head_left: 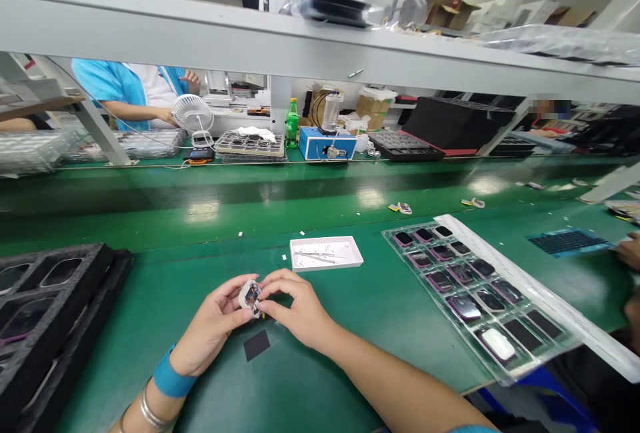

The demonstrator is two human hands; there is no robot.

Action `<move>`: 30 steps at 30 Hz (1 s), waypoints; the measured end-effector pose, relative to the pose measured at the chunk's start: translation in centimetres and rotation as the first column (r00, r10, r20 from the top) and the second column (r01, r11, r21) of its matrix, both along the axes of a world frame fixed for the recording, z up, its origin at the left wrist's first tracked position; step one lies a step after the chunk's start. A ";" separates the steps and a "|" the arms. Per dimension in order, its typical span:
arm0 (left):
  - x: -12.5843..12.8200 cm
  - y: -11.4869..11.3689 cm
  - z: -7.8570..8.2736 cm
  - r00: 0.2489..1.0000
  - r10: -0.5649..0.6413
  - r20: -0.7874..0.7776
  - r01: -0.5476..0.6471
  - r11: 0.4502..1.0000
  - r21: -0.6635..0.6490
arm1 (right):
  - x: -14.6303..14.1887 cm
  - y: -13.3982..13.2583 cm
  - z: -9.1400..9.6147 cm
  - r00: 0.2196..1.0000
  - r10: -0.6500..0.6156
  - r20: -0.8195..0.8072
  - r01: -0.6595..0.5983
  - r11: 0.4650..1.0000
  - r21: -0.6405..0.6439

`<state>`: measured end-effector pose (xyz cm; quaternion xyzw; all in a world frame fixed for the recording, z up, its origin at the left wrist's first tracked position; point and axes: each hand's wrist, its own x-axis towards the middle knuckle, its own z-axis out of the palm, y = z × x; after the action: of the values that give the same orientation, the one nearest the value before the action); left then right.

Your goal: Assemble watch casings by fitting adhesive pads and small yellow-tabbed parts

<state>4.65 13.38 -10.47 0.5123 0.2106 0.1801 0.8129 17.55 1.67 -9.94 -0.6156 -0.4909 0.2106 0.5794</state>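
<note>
My left hand and my right hand meet over the green bench, both pinching a small white device with exposed circuitry on its face. The left fingers hold its left side, and the right fingers curl over its right edge. A small black square pad lies on the bench just below the hands. A white shallow tray holding tweezers and tiny parts sits just beyond the hands.
A clear blister tray of several small devices lies to the right. Black foam trays stack at the left. A green conveyor runs behind. Across it sits a person in blue, near a fan and a blue box. Another person's hand shows at right.
</note>
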 end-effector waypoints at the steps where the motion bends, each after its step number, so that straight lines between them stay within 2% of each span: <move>1: 0.0 0.1 0.0 1.000 -0.001 0.005 0.001 1.000 0.015 | 0.0 0.0 0.0 1.000 0.006 -0.003 -0.006 1.000 0.008; 5: -0.1 0.2 -0.1 1.000 0.004 -0.002 -0.003 0.998 0.056 | 0.1 -0.1 0.1 1.000 0.014 -0.001 -0.014 1.000 0.017; 14: -0.1 0.1 -0.4 0.999 0.010 -0.033 -0.007 0.996 0.086 | -0.1 -0.2 0.3 0.999 -0.034 0.009 0.034 0.998 -0.057; 20: -0.1 0.0 -0.5 0.999 0.033 -0.014 -0.032 0.997 0.076 | -0.3 -0.4 0.4 0.988 -0.080 0.134 0.075 0.996 0.046; 26: -0.1 -0.1 -0.4 0.999 0.039 -0.030 -0.037 0.997 0.062 | -0.3 -0.4 0.4 0.987 -0.022 0.159 0.027 0.999 -0.030; 30: -0.1 -0.2 -0.3 0.999 0.029 -0.025 -0.029 0.999 0.019 | -0.2 -0.6 1.0 0.956 0.010 0.292 -0.008 1.000 -0.011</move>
<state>4.59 13.17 -10.74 0.5188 0.2265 0.1872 0.8028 17.38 1.12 -8.97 -0.6405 -0.5729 0.1223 0.4966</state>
